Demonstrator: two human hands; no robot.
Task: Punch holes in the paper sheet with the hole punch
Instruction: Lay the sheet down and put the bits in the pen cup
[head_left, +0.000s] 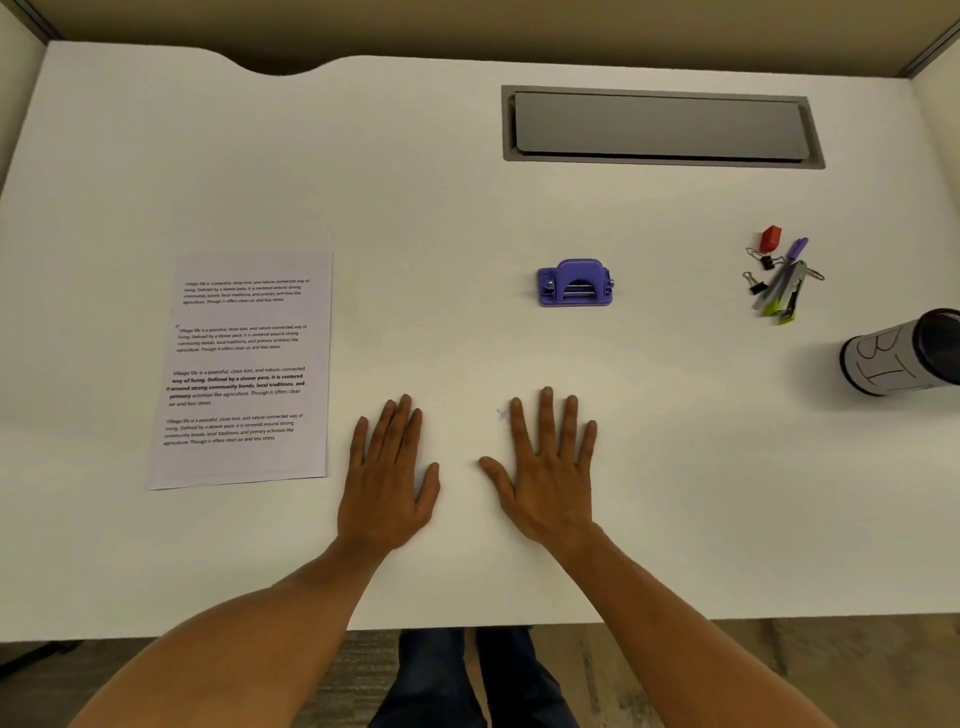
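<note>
Nothing is begun: both hands, left hand and right hand, lie flat and empty on the bench, the paper sheet just left of them, the hole punch ahead, so bringing the two together likely comes first.
</note>
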